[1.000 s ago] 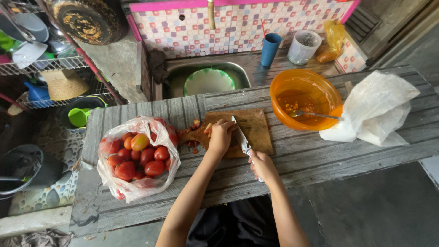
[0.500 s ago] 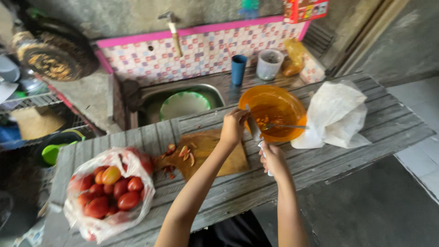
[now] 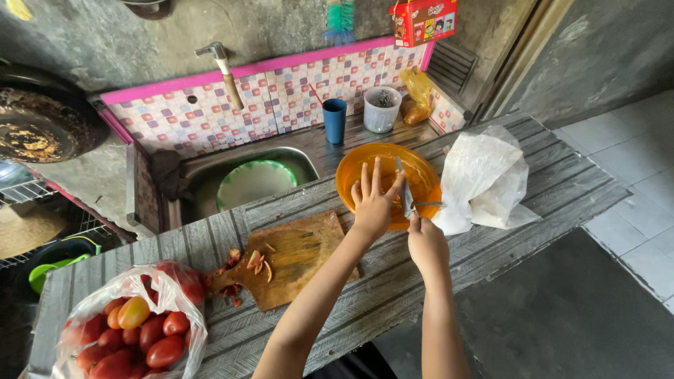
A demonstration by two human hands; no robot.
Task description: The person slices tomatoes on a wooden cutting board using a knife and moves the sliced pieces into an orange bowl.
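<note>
The worktop [image 3: 533, 175], a run of grey weathered planks, crossed the view at a slant, its near edge dropping off to bare floor [image 3: 562, 309] where there was open room on the right. Behind it a sink [image 3: 189, 175] held a green-rimmed plate [image 3: 254, 184] under a tap [image 3: 223, 67], with a tiled pink-edged splashback beyond. At the left end a bag [image 3: 133, 316] of red tomatoes slumped close to the near edge. A white plastic bag [image 3: 484, 182] lay crumpled towards the right, touching the orange bowl [image 3: 386, 184], which stood at the worktop's far edge beside the sink. A wooden board [image 3: 295, 260] sat between tomatoes and bowl, carrying a few tomato scraps [image 3: 256, 261] near its left side, with a free strip of planks between it and the near edge. A blue cup [image 3: 335, 119] and a clear tub [image 3: 382, 109] stood on the ledge behind the bowl. The left hand [image 3: 373, 203] hovered over the bowl's near rim, its grip spread, fingers splayed and pressed lightly against the knife's flat. The right hand [image 3: 425, 242] had its grip pinching the handle of the knife [image 3: 405, 189], whose blade pointed up over the bowl, just inside its rim.
</note>
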